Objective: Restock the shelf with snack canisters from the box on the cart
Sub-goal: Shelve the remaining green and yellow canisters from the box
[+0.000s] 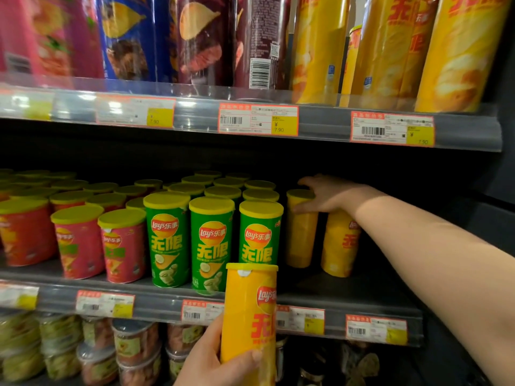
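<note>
My left hand [214,360] grips a short yellow snack canister [249,310] upright in front of the middle shelf's edge [156,302]. My right hand [326,193] reaches deep into the middle shelf and grips the top of a yellow canister [301,232] standing there. A second yellow canister [338,243] stands just right of it, under my wrist. The box and the cart are out of view.
Rows of green canisters [211,243] and pink-red ones [122,246] fill the middle shelf to the left. Tall canisters, yellow ones [384,48] among them, stand on the top shelf. Clear round tubs [133,346] sit on the shelf below. A dark side panel [501,190] bounds the right.
</note>
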Demonstrator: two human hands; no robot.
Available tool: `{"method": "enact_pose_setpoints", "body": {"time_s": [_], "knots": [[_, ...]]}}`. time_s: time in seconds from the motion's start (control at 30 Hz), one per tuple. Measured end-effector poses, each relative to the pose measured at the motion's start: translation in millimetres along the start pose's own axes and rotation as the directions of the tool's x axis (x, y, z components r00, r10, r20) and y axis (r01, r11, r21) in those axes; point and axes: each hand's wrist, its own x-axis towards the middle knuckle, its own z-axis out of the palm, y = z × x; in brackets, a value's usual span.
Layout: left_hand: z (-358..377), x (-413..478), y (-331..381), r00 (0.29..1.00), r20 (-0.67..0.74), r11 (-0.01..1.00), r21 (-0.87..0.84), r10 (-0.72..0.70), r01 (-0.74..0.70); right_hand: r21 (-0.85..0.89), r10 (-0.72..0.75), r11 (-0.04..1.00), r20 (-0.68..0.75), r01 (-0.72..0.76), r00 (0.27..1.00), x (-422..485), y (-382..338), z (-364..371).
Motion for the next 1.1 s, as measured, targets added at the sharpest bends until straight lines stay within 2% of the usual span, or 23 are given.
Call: {"method": "enact_pose_setpoints", "body": {"time_s": [0.13,0.27,0.4,0.53,0.63,0.73,0.9,1.1], "knots": [[1,0,-3,0.999,-0.039,1.0,-0.009,0.011,-0.011,0.087,-0.057,0.995,0.102,0.048,0.993,2,3,-5],[1,0,-2,1.0,-0.015,1.0,0.012,0.011,-0.011,0.038,-0.006,0.999,0.019,0.005,1.0,5,3,1],[3,0,-1,1.0,-0.016,0.999,0.032,0.004,-0.004,0.092,-0.036,0.995,0.084,0.029,0.996,6,8,2],[6,-1,-2,1.0,-0.023,0.998,0.063,0.004,-0.003,0.076,0.02,0.997,0.034,-0.022,0.999,8,11,4],[8,-2,0,0.999,-0.052,0.998,0.067,0.012,-0.008,0.122,-0.018,0.992,0.087,0.007,0.996,9,12,5],[7,0,-2,0.997,-0.074,0.995,0.096,-0.001,0.008,0.109,-0.057,0.993,0.029,0.054,0.998,6,9,6],[4,-1,-2,0.996,-0.084,0.995,0.096,-0.009,0.017,0.149,-0.141,0.979,0.021,0.136,0.99,5,3,7],[3,-1,-4,0.999,-0.048,0.998,0.063,-0.006,0.009,0.075,-0.106,0.992,-0.012,0.106,0.994,11,2,7]]}}
